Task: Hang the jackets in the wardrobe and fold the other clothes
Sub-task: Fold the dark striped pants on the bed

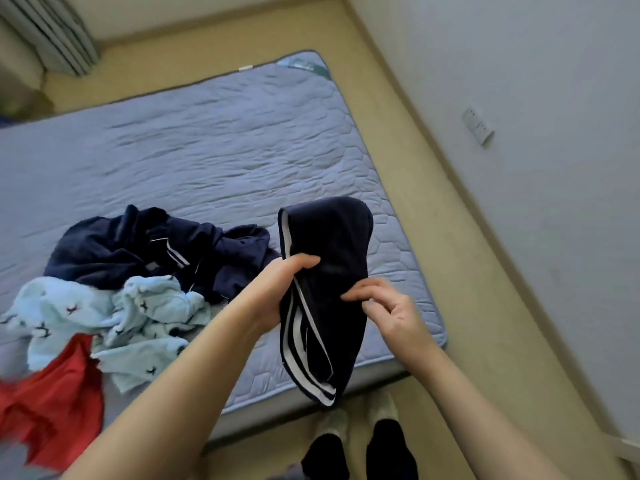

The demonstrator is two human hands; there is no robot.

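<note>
A folded dark navy garment with white side stripes (329, 244) hangs in the air over the near right corner of the blue quilted mattress (207, 143). My left hand (280, 289) grips its left edge, thumb on top. My right hand (384, 303) touches its right side with curled fingers that pinch the fabric. On the mattress to the left lie a crumpled navy garment with white piping (138, 247), a light blue patterned garment (114, 313) and a red garment (52, 403).
The mattress lies on a beige floor (467, 306). A grey-white wall with a socket (479, 126) runs along the right. Curtains (52, 32) hang at the top left. My feet (360, 441) stand at the mattress's near edge.
</note>
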